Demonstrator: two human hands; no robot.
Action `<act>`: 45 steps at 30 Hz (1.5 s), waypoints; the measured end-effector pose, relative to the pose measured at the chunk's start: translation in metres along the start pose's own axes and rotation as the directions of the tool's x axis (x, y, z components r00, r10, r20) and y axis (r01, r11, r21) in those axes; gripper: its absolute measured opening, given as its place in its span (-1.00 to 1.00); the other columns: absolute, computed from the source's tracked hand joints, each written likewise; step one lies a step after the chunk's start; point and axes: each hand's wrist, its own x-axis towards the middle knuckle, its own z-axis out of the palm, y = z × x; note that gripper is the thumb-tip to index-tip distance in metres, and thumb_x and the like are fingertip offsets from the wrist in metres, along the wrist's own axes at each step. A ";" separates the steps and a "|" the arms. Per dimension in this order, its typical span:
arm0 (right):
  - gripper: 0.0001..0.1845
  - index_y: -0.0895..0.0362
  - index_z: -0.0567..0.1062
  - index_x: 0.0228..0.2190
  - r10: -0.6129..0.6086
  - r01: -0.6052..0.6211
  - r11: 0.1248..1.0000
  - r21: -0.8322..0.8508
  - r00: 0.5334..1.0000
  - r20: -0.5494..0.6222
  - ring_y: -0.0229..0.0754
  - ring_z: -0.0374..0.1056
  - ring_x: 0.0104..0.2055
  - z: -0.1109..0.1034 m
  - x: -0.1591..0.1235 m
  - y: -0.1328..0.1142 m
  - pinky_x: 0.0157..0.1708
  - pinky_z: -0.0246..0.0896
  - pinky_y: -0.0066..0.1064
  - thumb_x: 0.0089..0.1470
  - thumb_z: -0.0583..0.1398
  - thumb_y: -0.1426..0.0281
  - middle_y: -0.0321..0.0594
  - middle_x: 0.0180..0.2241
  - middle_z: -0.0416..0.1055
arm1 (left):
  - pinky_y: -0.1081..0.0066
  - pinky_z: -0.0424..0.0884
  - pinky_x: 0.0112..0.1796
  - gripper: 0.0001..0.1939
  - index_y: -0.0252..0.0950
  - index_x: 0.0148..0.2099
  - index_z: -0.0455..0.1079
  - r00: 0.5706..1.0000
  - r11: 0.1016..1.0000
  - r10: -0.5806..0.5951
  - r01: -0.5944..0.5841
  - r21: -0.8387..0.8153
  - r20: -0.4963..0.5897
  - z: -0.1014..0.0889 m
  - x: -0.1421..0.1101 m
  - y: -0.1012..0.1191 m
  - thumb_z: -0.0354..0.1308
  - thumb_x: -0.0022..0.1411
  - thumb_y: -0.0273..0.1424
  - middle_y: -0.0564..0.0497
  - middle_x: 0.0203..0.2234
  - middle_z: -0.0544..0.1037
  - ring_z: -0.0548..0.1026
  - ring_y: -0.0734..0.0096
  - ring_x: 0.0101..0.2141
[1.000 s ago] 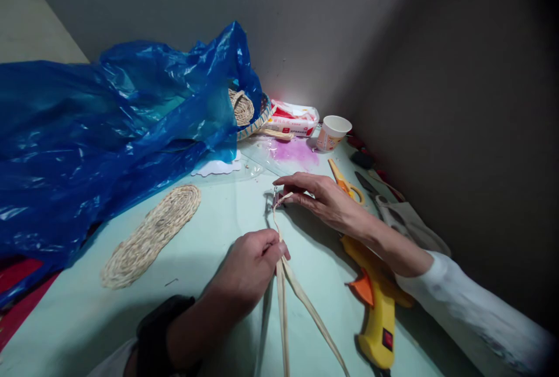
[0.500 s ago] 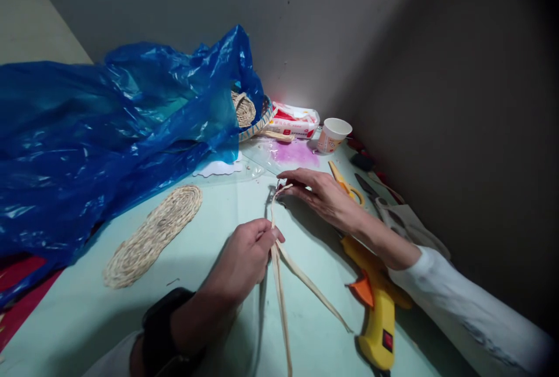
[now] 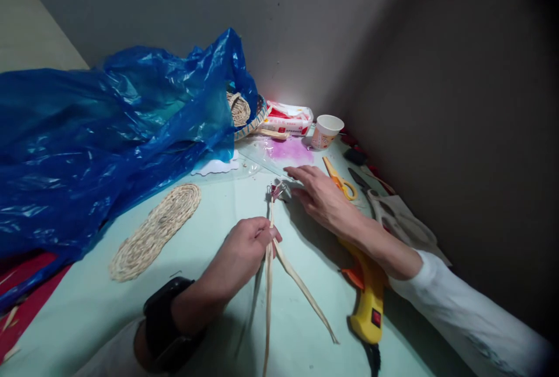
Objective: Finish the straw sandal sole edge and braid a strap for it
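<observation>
My left hand (image 3: pixel 252 243) pinches a few pale straw strands (image 3: pixel 301 287) whose loose ends spread toward me over the table. At their far end a small dark red binder clip (image 3: pixel 275 191) with wire handles sits on the strands. My right hand (image 3: pixel 318 195) is just right of the clip, fingers stretched out and apart, with nothing held. Left of my hands lies a flat, oval woven straw sole (image 3: pixel 156 231).
A yellow glue gun (image 3: pixel 369 313) lies under my right forearm. Orange-handled scissors (image 3: pixel 340 179) and larger white-handled scissors (image 3: pixel 379 202) lie to the right. Behind stand a paper cup (image 3: pixel 326 131), a tissue pack (image 3: pixel 288 118) and a basket (image 3: pixel 257 121) partly inside a blue plastic bag (image 3: pixel 131 127).
My right hand has let go of the strand tips and drawn slightly right, its fingers opening. The binder clip now shows on the strands. My left hand keeps its pinch.
</observation>
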 end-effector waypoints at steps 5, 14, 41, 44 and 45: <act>-0.80 0.16 0.49 -0.20 0.186 -0.200 0.967 0.157 0.978 0.096 -0.14 0.37 -0.31 -0.011 -0.039 -0.045 -0.32 0.14 -0.37 0.24 0.07 0.45 -0.14 -0.31 0.50 | 0.50 -0.14 -0.64 -0.84 -0.32 -0.31 0.30 0.997 0.999 0.030 -0.028 -0.037 0.069 -0.001 -0.003 0.003 0.02 0.26 -0.34 0.16 -0.60 0.27 0.00 0.65 -0.69; -0.88 0.15 0.39 -0.27 0.302 -0.323 0.930 0.178 0.944 0.135 -0.19 0.30 -0.36 0.019 -0.064 -0.076 -0.41 0.02 -0.42 0.23 0.06 0.41 -0.11 -0.31 0.46 | 0.54 -0.12 -0.60 -0.88 -0.32 -0.26 0.25 0.986 0.990 0.116 -0.105 -0.094 0.119 -0.001 -0.012 0.008 0.11 0.18 -0.40 0.15 -0.53 0.31 0.02 0.68 -0.64; -0.79 0.12 0.38 -0.36 0.451 -0.448 0.788 0.422 0.887 0.101 -0.25 0.25 -0.40 0.022 -0.078 -0.077 -0.42 -0.01 -0.41 0.30 0.03 0.37 -0.32 -0.45 0.42 | 0.49 -0.11 -0.61 -0.76 -0.35 -0.44 0.49 0.971 0.997 0.078 -0.078 0.009 -0.224 0.010 -0.012 -0.002 0.35 -0.03 -0.26 0.21 -0.73 0.19 0.01 0.64 -0.65; -0.80 0.10 0.33 -0.34 0.457 -0.480 0.687 0.545 0.869 0.190 -0.25 0.30 -0.42 0.022 -0.079 -0.079 -0.40 0.04 -0.41 0.32 0.02 0.31 -0.36 -0.55 0.44 | 0.51 -0.13 -0.63 -0.80 -0.34 -0.41 0.49 0.977 0.998 0.059 -0.065 -0.020 -0.206 0.010 -0.013 -0.001 0.34 0.00 -0.29 0.22 -0.74 0.18 0.01 0.65 -0.66; -0.81 0.09 0.31 -0.34 0.455 -0.494 0.639 0.589 0.861 0.229 -0.24 0.31 -0.42 0.022 -0.080 -0.081 -0.38 0.07 -0.41 0.32 0.01 0.30 -0.38 -0.59 0.44 | 0.51 -0.12 -0.63 -0.81 -0.34 -0.40 0.50 0.978 0.998 0.058 -0.065 -0.028 -0.199 0.009 -0.013 -0.002 0.33 0.03 -0.30 0.22 -0.74 0.19 0.01 0.65 -0.67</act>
